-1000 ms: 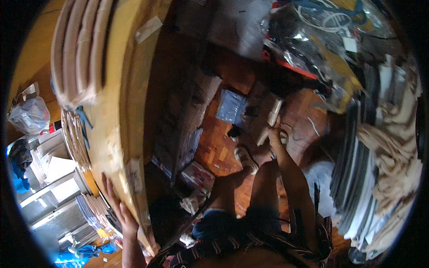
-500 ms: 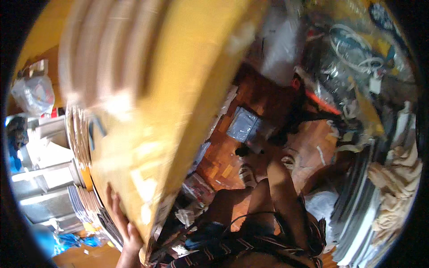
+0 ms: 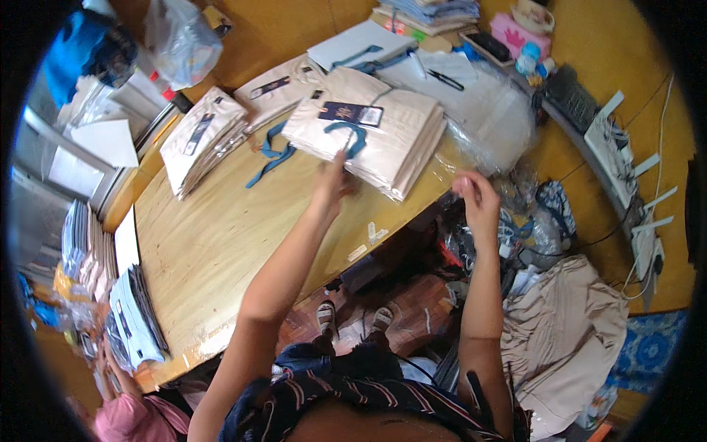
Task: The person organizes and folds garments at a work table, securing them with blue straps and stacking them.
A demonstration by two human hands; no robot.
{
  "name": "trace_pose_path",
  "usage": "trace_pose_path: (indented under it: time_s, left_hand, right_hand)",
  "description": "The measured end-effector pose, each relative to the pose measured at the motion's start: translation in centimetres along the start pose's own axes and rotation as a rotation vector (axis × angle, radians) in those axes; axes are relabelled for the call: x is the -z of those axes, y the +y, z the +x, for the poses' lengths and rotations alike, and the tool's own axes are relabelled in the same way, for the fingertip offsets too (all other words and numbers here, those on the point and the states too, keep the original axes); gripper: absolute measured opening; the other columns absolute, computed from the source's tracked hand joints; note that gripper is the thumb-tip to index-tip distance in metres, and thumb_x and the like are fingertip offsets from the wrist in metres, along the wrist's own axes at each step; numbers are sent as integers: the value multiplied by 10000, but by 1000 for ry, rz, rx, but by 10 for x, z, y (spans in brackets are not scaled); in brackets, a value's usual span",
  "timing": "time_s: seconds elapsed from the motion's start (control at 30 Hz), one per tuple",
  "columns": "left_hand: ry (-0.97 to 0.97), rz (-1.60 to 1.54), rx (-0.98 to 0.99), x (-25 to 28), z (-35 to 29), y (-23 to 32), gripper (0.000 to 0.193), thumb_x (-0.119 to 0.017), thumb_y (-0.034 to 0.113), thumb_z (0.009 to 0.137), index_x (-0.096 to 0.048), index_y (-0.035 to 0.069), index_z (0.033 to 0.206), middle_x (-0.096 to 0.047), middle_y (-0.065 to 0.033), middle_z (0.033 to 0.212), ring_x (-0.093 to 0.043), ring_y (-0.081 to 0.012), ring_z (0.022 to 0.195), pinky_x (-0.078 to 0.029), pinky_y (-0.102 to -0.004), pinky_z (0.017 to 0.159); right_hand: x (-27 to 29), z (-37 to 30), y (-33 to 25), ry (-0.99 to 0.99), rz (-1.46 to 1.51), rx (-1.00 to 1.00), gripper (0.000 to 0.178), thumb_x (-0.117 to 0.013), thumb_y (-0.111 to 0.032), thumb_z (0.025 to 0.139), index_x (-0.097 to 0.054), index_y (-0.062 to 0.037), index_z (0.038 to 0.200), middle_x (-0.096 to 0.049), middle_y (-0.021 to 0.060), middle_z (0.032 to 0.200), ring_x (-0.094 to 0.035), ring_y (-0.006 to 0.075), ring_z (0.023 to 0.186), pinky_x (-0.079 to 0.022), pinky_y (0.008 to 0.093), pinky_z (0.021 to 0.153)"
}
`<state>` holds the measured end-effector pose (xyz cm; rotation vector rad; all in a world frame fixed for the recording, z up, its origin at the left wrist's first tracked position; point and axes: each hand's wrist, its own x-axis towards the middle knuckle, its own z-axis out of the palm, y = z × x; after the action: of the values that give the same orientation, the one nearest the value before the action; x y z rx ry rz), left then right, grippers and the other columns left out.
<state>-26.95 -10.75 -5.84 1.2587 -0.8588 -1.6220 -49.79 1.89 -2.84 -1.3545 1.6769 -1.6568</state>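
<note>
So we've got our left hand (image 3: 333, 184) at the near edge of a stack of folded beige garments (image 3: 420, 136), fingertips up against a blue strip (image 3: 356, 140) that curls over the top one. Those fingers are half bent, and honestly we can't tell if they're pinching the strip or just touching it. Our right hand (image 3: 480, 200) hangs just right of the stack, fingers loosely curled, nothing visible in them, though a thin bit of plastic could be hiding there.

Our guess is that we're at the strip-handling step on this stack. The next move probably calls for a firm grip on the strip, with the right fingers steadying the pile.

As for the surface, the wooden table (image 3: 221, 236) spreads out left of the left fingers, with a loose blue strip (image 3: 271, 158) just beyond them and another beige stack (image 3: 202, 140) farther left. Clear plastic (image 3: 504, 121) lies ahead of the right fingers, and a crumpled beige cloth pile (image 3: 563, 331) sits behind them. Way off left of both hands there's a co-worker in pink (image 3: 140, 420).
</note>
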Motion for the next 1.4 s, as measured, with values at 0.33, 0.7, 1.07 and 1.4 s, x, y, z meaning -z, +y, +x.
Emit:
trace_pose_path:
  time_s: [0.33, 0.7, 1.07, 1.4]
  left_hand:
    - [184, -117, 4, 61, 6, 15, 422, -635, -6, 674, -376, -24, 1007, -558, -105, 815, -542, -174, 610, -436, -277, 465]
    - [254, 891, -205, 303, -163, 37, 504, -635, 348, 685, -381, 11, 961, -554, -166, 711, -580, -241, 649, -453, -323, 554]
    - [234, 748, -562, 346, -206, 71, 77, -561, 85, 710, -602, 20, 720, -567, -106, 680, -548, -209, 597, -436, -291, 569]
    - [155, 760, -685, 316, -186, 55, 123, -636, 76, 599, -586, 50, 709, -501, -78, 688, -464, -237, 702, -398, -304, 636]
  right_hand:
    - [-73, 12, -4, -44, -474, 267, 349, -576, -195, 741, -494, -73, 1057, -459, 162, 1000, -451, 291, 959, -362, 351, 834]
    - [-217, -110, -103, -634, -489, 388, 353, -617, -184, 700, -508, -53, 1010, -473, 139, 981, -448, 302, 905, -350, 358, 813]
    - [-343, -165, -168, -945, 1, 636, 76, -616, -83, 647, -591, -32, 698, -537, 64, 743, -517, 218, 687, -402, 301, 598]
    - [-325, -134, -176, -1216, -105, 696, 118, -583, -31, 665, -564, -4, 779, -537, 60, 811, -493, 187, 753, -403, 275, 665]
